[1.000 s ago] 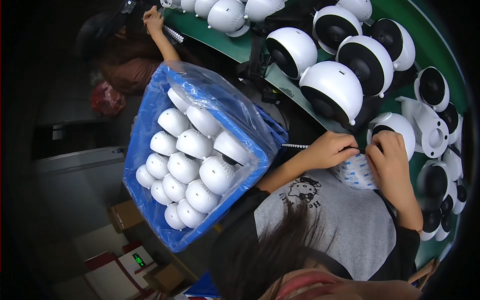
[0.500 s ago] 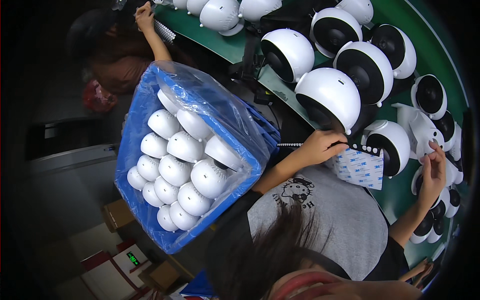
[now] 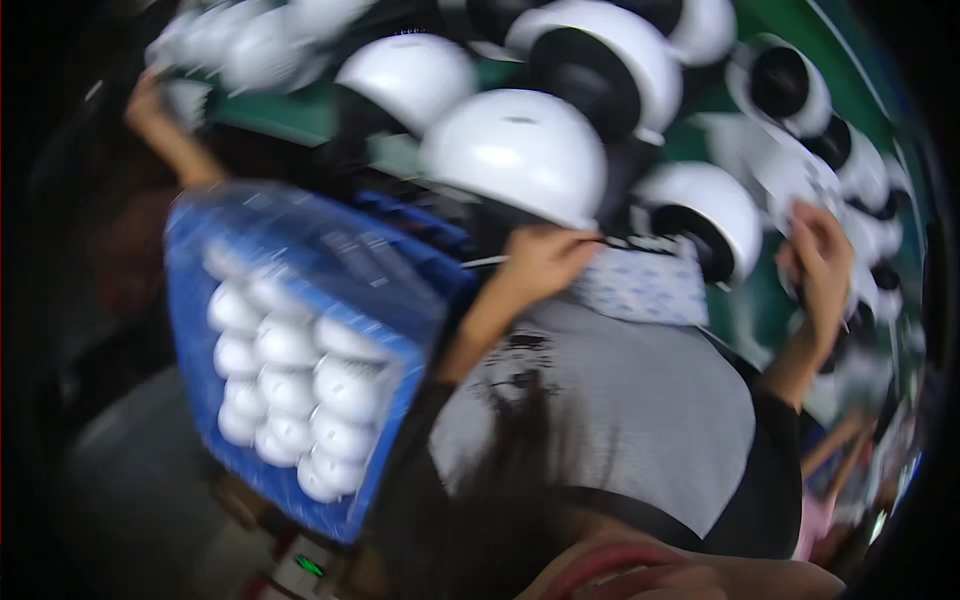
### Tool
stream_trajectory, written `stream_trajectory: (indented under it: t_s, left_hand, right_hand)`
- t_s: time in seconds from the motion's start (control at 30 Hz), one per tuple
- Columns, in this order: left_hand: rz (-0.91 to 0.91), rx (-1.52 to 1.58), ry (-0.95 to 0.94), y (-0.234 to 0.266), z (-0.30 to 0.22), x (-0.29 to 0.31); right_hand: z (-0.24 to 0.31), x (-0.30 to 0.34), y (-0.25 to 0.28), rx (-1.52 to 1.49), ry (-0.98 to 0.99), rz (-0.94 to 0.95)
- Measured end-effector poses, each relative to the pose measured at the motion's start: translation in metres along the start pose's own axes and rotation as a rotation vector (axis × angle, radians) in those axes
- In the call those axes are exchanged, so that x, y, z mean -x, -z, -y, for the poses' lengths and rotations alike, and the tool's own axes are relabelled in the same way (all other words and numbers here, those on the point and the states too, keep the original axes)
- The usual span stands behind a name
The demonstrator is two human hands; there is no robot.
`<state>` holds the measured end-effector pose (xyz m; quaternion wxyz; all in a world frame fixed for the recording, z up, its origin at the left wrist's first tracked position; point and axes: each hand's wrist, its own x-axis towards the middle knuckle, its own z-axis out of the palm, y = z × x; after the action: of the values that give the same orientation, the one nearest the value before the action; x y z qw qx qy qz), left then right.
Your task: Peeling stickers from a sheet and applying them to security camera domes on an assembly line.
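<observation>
My left hand pinches the edge of a sheet of adhesive pads. Its pale backing carries blue print, and a dark strip with white dots runs along the top edge. Just above that hand is a large white dome-shaped camera housing with a black front. Off to the right, my right hand is raised with curled fingers, beside a white housing part. Blur hides whatever is between its fingertips. Another white and black camera housing stands between the two hands.
A blue bin lined with clear plastic holds many white domes at left. More camera housings crowd the green table. Another person's hand reaches in at upper left; a co-worker's arms show at lower right.
The whole view has swung, so most things sit further left and higher, and it is blurred. My left hand still has the sheet. My right hand remains beside the white part.
</observation>
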<state>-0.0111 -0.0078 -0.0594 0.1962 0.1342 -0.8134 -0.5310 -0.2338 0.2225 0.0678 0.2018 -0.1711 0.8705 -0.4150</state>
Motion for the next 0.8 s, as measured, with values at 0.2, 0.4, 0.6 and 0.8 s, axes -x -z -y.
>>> stream_trajectory:
  t_s: [0.2, 0.4, 0.6, 0.8]
  left_hand:
    - [0.011, 0.102, -0.071, 0.005, 0.004, -0.004]
    - [0.012, 0.201, 0.015, 0.002, 0.006, -0.002]
    - [0.001, 0.194, 0.026, 0.001, 0.01, -0.001]
    - [0.029, 0.163, -0.078, 0.001, 0.012, -0.003]
  right_hand:
    - [0.008, 0.001, -0.012, -0.075, 0.018, 0.001]
    - [0.017, -0.002, -0.017, -0.2, -0.028, 0.048]
    - [0.014, -0.001, -0.02, -0.296, 0.055, 0.004]
    - [0.012, -0.003, -0.018, -0.213, 0.031, 0.051]
